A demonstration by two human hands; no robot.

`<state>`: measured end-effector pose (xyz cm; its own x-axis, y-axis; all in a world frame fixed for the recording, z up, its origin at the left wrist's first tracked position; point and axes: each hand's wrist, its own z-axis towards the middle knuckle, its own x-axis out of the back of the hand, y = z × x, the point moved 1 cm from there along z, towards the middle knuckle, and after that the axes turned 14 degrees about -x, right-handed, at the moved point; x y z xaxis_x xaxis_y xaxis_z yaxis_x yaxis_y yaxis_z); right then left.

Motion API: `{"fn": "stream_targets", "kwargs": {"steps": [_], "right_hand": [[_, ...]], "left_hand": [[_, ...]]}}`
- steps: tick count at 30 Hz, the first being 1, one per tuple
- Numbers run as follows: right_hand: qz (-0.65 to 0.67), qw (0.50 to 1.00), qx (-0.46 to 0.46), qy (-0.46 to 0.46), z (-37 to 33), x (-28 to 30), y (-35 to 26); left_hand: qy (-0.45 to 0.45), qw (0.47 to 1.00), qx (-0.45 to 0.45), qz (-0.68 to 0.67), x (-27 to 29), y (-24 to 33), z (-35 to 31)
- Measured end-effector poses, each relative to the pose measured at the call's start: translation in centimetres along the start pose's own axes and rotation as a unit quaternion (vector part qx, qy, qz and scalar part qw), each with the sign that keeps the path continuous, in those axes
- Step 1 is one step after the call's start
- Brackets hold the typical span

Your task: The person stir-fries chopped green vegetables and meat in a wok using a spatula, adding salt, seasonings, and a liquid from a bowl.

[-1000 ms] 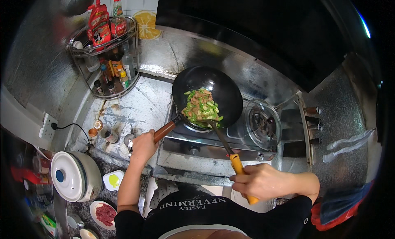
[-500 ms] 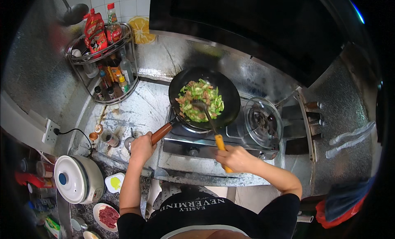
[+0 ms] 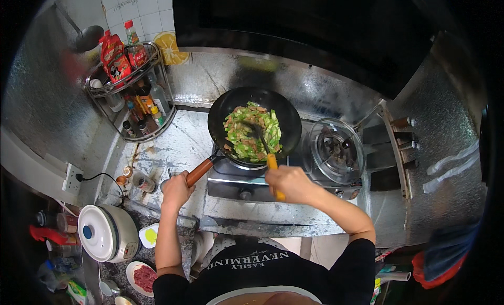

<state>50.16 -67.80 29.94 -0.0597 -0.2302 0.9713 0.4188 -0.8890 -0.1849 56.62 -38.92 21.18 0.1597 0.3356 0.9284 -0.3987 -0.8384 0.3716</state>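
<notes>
A black wok (image 3: pixel 286 108) with a brown wooden handle (image 3: pixel 201 172) sits over the left burner. My left hand (image 3: pixel 176 191) is wrapped round the end of that handle. Inside the wok lie sliced green vegetables mixed with browned pieces of meat (image 3: pixel 253 131). My right hand (image 3: pixel 292 183) grips the yellow handle of a spatula (image 3: pixel 272 161). Its dark metal head rests in the food near the middle of the wok, partly covered by it.
A glass lid (image 3: pixel 336 150) lies over the right side of the gas stove (image 3: pixel 236 188). On the left stand a rack of bottles (image 3: pixel 128 90), a spice jar (image 3: pixel 143 182) and a white cooker (image 3: pixel 98 232). Below them is a plate of raw meat (image 3: pixel 144 277). Knives (image 3: pixel 383 153) hang at the right.
My right hand and the spatula have moved up, farther toward the wok. The food has shifted about in the wok. My left hand keeps its hold on the handle.
</notes>
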Motion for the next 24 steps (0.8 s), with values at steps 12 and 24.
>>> {"fn": "stream_targets", "kwargs": {"steps": [12,24], "right_hand": [[0.084,0.994,0.041,0.057,-2.8,-2.9,-0.1],[0.207,0.962,-0.112,0.141,-7.3,3.5,8.7]], "left_hand": [[0.005,0.999,0.036,-0.003,0.1,1.1,0.1],[0.318,0.947,-0.036,-0.019,-0.2,7.7,-4.1]]}}
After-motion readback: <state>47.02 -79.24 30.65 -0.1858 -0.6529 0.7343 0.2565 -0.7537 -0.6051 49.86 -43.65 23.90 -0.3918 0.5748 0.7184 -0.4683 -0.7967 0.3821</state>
